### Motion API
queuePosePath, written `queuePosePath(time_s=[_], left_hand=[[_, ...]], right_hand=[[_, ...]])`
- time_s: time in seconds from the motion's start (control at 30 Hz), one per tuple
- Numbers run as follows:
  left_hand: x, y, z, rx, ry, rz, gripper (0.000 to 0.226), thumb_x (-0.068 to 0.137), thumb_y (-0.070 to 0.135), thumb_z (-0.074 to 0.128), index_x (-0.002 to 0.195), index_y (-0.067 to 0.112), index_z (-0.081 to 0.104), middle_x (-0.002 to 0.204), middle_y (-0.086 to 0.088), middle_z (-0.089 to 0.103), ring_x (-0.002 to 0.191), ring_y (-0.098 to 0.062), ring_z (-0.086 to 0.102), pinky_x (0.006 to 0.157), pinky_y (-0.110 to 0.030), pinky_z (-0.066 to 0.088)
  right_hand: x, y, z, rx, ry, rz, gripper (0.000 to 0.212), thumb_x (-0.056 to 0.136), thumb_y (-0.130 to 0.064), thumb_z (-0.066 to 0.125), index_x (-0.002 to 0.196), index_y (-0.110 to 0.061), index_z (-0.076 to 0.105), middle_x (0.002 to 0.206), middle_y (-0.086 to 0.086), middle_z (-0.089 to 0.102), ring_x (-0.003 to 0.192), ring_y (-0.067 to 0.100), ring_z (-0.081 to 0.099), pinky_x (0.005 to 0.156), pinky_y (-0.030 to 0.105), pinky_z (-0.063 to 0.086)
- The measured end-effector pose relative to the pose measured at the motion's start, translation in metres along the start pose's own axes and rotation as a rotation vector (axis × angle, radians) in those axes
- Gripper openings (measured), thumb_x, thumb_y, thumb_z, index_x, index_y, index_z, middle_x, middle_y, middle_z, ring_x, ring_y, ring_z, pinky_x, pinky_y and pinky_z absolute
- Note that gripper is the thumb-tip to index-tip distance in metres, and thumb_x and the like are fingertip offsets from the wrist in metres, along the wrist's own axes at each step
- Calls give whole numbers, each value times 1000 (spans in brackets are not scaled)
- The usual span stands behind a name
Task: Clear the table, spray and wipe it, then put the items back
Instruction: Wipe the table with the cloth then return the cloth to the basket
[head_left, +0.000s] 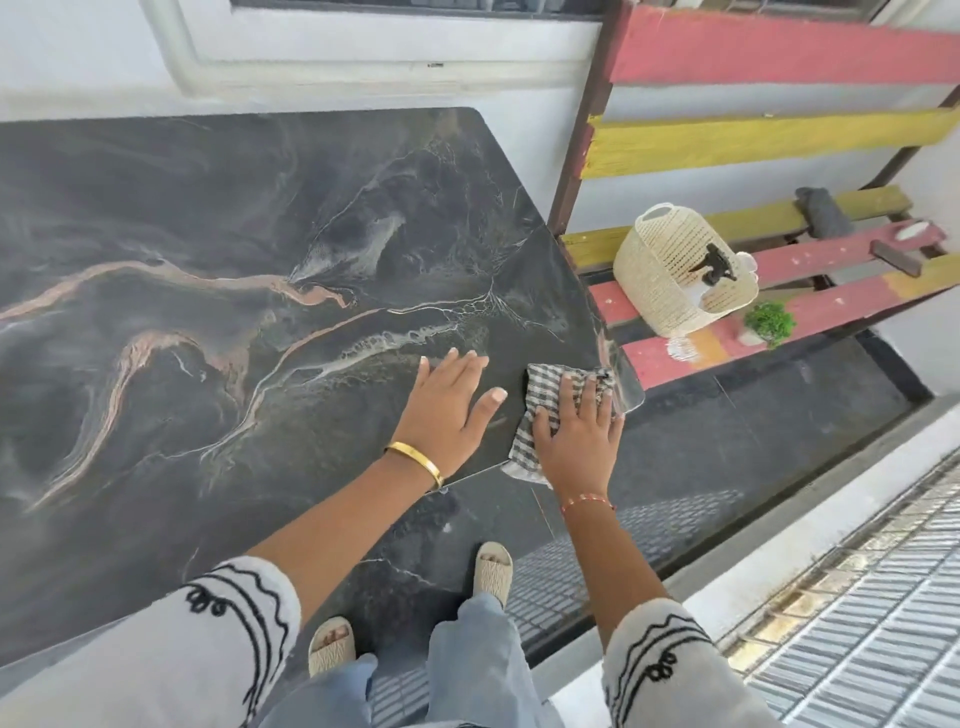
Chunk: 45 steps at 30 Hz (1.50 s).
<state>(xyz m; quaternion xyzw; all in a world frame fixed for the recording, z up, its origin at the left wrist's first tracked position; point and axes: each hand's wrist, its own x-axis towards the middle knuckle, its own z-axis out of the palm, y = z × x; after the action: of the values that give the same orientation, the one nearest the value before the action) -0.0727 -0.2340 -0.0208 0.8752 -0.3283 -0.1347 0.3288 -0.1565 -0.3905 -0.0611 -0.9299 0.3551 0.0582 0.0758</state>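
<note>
So the dark marble table (218, 249) is being wiped right at its near right corner. A grey-and-white checked cloth (540, 410) is pressed flat onto the tabletop by the right hand (579, 436), fingers spread out straight over it, nothing curled or pinched, just a flat palm press. Part of the cloth is hanging off the front edge of the table below the wrist. A thin beaded bracelet (587, 501) is worn on that wrist.

The left hand (449, 410) is laid flat on the bare stone just beside the cloth, fingers straight and slightly fanned, nothing held in it. A gold bangle (415, 460) is seen on that wrist. White sleeves with black embroidery are visible on both arms.

The tabletop itself is shown with nothing on it except the two hands and the cloth; orange and white veins are seen running across it.

The cleared stuff is parked on the painted slatted bench (779, 140) to the right of the table: a cream woven basket (670, 270) tipped on its side, with what looks like a black spray trigger (717, 265) poking out of it (the bottle itself can't really be made out). A little green plant (769, 323) is set just beside the basket, and something dark grey (823, 210) is lying further back on the slats.
</note>
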Motion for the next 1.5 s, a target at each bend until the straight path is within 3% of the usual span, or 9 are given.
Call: queuePosePath(time_s=[0.33, 0.7, 0.93, 1.03, 1.17, 1.3, 1.43, 1.5], left_hand=[[93, 45, 44, 5, -26, -33, 87, 76, 61, -1, 143, 14, 28, 152, -5, 29, 145, -18, 12, 119, -38, -3], [150, 36, 51, 1, 105, -241, 85, 78, 59, 4, 142, 11, 29, 151, -8, 31, 144, -22, 16, 118, -38, 0], [142, 36, 63, 3, 108, -277, 78, 83, 58, 8, 141, 11, 31, 150, -8, 33, 144, -23, 17, 118, -38, 0], [134, 42, 65, -29, 100, -266, 73, 86, 55, 12, 141, 12, 31, 150, -7, 33, 144, -21, 16, 118, -37, -2], [116, 51, 65, -41, 71, -189, 85, 77, 61, 3, 141, 12, 32, 150, -7, 33, 144, -21, 16, 118, -38, -2], [88, 56, 61, -43, 39, -123, 86, 77, 61, 2, 141, 13, 32, 150, -7, 33, 145, -20, 16, 118, -38, -1], [60, 49, 54, -29, -4, -86, 86, 76, 62, 2, 141, 13, 32, 151, -6, 32, 145, -20, 16, 118, -39, -1], [49, 46, 49, -41, -14, -89, 84, 79, 62, 4, 141, 13, 32, 151, -7, 32, 145, -20, 16, 118, -38, -1]], right_hand=[[97, 30, -15, -52, 2, 118, 63, 96, -43, 25, 150, -14, 12, 156, 19, 14, 144, 38, 10, 117, 53, 8], [223, -36, -24, -72, 21, -177, 65, 95, -42, 28, 149, -8, 16, 149, 27, 27, 136, 45, 29, 109, 55, 28], [200, -11, -23, -43, 23, -278, 66, 95, -48, 28, 149, -11, 17, 150, 24, 28, 133, 42, 35, 105, 50, 34], [169, 12, -23, -22, 24, -205, 64, 96, -48, 28, 149, -13, 18, 144, 22, 37, 120, 40, 48, 94, 47, 41], [125, 38, -21, -4, 46, -74, 61, 97, -42, 28, 149, -12, 18, 131, 18, 51, 109, 37, 53, 88, 44, 42], [93, 49, -15, -10, 26, 68, 56, 100, -34, 26, 148, -9, 18, 143, 21, 40, 121, 42, 45, 96, 48, 38], [63, 47, -10, 1, -24, 138, 53, 101, -27, 24, 150, -8, 13, 157, 17, 14, 142, 43, 10, 115, 54, 10], [49, 43, -4, 5, -28, 123, 50, 101, -20, 24, 149, -8, 16, 157, 17, 15, 143, 43, 7, 116, 54, 4]])
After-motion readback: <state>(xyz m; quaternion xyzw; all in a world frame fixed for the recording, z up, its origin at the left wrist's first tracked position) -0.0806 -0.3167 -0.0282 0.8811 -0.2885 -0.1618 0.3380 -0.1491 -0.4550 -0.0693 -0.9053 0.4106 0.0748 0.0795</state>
